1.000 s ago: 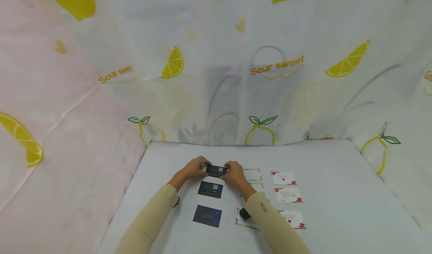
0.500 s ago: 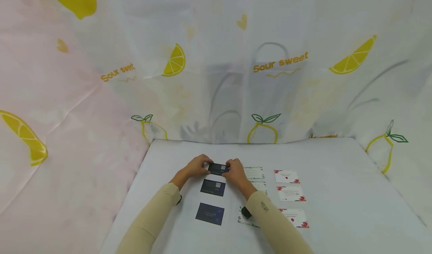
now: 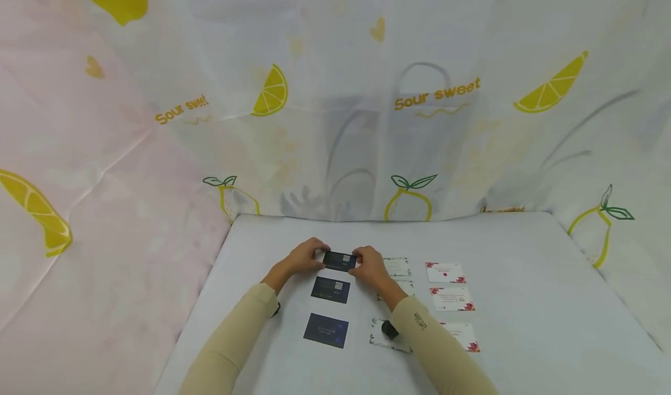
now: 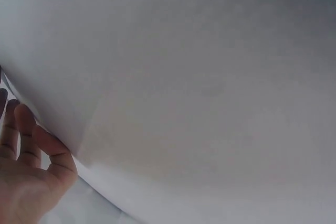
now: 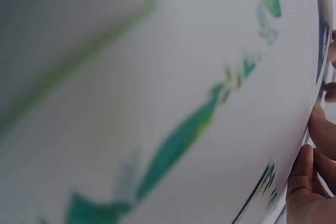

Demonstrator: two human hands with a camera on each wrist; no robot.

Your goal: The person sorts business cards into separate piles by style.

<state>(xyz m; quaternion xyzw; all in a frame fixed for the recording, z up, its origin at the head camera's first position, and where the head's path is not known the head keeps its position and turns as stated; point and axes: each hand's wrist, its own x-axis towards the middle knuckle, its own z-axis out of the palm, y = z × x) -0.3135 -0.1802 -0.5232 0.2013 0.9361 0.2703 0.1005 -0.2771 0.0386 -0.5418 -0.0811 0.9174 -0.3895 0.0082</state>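
In the head view, a dark business card (image 3: 339, 261) with a small QR code lies at the far end of the left column. My left hand (image 3: 303, 258) holds its left edge, thumb at the near corner and forefinger at the far one. At the right edge, my right hand (image 3: 371, 268) has thumb and forefinger at the corners. Closer to me lie a second dark card (image 3: 331, 290) and a third dark card (image 3: 326, 330). The left wrist view shows curled left fingers (image 4: 58, 153) at its edge; the held card is not clear there.
Right of the dark cards runs a column of green-leaf cards (image 3: 396, 266), partly hidden under the right forearm. Farther right, red-flower cards (image 3: 445, 272) form another column on the white table (image 3: 524, 302). A lemon-print curtain (image 3: 335, 150) hangs behind the table.
The right hand has shifted slightly right, showing more of the far dark card's right side. The left hand stays at its edge. The camera view has drifted a little.
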